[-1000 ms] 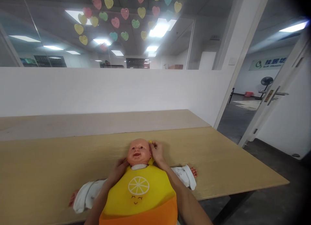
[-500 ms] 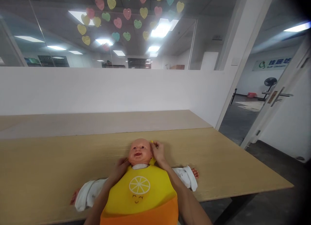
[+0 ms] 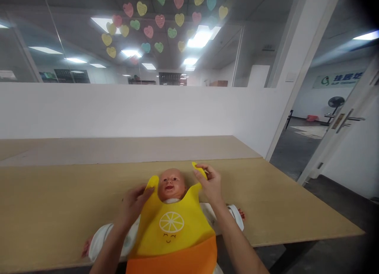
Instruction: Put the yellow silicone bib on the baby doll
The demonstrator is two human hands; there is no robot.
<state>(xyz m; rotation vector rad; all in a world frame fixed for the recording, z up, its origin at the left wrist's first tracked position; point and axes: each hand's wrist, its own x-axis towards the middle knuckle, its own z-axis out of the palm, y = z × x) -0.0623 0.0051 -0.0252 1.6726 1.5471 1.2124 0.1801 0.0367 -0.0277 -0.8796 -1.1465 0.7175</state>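
Note:
A baby doll (image 3: 172, 182) in white clothes lies on its back, its head away from me and its arms stretched to both sides. Over its chest spreads a yellow bib (image 3: 189, 218) with a lemon slice and smiling face printed on it, and an orange pocket at the bottom. My left hand (image 3: 134, 203) pinches the left neck strap beside the doll's cheek. The right strap is held up, away from the head, between the fingers of my right hand (image 3: 209, 183). Both strap ends are apart, and the doll's neck shows between them.
The doll lies on a wooden table (image 3: 281, 195) whose right edge slants toward me. Behind stands a white half wall (image 3: 118, 110) topped by glass with heart-shaped notes. An open door (image 3: 349, 136) is at the right, with a fan (image 3: 336, 102) beyond it.
Both hands have drawn the bib straps outward from behind the doll's neck, the right hand moving farther to the right and up. The strap ends now show. The view has shifted slightly.

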